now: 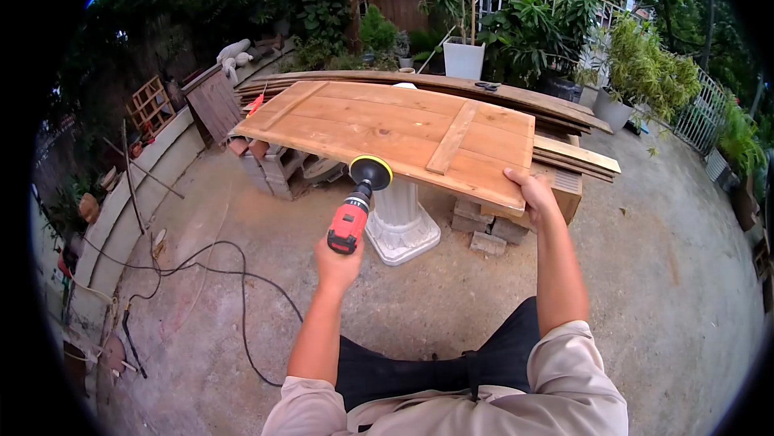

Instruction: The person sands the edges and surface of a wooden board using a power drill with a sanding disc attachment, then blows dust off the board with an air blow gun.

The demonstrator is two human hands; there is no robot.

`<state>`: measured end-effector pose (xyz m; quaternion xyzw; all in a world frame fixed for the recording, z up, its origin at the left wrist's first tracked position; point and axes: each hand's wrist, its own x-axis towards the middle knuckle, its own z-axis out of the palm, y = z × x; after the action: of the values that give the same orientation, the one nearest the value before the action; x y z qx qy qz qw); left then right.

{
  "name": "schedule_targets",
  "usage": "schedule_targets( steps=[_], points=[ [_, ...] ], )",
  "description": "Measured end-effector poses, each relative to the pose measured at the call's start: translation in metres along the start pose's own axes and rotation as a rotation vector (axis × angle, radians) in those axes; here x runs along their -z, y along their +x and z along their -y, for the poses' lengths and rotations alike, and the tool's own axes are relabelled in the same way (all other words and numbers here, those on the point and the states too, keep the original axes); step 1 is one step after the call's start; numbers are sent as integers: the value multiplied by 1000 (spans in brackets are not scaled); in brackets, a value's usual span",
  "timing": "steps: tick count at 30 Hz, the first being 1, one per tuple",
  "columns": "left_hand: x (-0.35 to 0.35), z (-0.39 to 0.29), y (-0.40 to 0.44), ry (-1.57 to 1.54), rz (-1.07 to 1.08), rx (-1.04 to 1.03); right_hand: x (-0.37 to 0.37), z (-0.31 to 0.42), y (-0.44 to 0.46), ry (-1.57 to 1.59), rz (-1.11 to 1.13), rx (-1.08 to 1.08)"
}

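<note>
My left hand (pixel 337 265) is closed around the handle of a red and black cordless drill (pixel 348 223). A round black backing pad with a yellow rim (pixel 371 172) is fitted in its chuck, up against or very near the front edge of a wooden panel (pixel 379 123); actual contact is unclear. The panel is made of planks with two cross battens. At its near right corner my right hand (pixel 530 191) grips the edge, thumb on top and fingers underneath, mostly hidden. Beneath it stands a white fluted pedestal (pixel 400 226).
Stacked boards (pixel 564 110) lie behind the panel, with dark-handled scissors (pixel 486 86) on them. Concrete blocks (pixel 278 172) and bricks (pixel 488 234) stand below. A black cable (pixel 244 291) loops across the concrete floor at left. Potted plants (pixel 463 59) line the back.
</note>
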<state>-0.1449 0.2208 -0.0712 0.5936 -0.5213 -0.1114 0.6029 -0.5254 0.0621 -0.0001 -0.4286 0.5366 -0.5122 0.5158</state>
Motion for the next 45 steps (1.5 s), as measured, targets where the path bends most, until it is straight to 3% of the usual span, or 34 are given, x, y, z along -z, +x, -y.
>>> schedule_targets(
  steps=[5, 8, 14, 17, 20, 26, 29, 32, 38, 41, 45],
  points=[
    [-4, -11, -1, -5, 15, 93, 3, -5, 6, 33, 19, -5],
    [-10, -26, -11, 141, 45, -24, 3, -4, 8, 41, 30, 6],
    [-17, -28, -11, 8, -17, 111, 8, -1, 5, -18, 46, -15],
    [-21, -28, -20, 112, -20, -17, 7, 3, 1, 3, 64, 4],
    [-26, -17, -17, -14, -108, 40, 10, -1, 5, -4, 74, 0],
    [-18, -19, -25, 179, -7, 98, 10, -7, 14, -24, 59, -6],
    [-25, -9, -23, 30, -77, 98, 11, -7, 13, -39, 58, -20],
    [-23, -19, -30, 147, -4, 50, 10, -9, 15, -12, 55, 12],
    [-23, -11, -20, -7, -81, 82, 9, -2, 5, -21, 46, -12],
    [-20, -35, -26, 211, 8, 98, 8, -2, 6, -5, 51, -11],
    [-25, -13, -21, 3, -41, 65, 7, -1, 3, 1, 33, 2]
  ],
)
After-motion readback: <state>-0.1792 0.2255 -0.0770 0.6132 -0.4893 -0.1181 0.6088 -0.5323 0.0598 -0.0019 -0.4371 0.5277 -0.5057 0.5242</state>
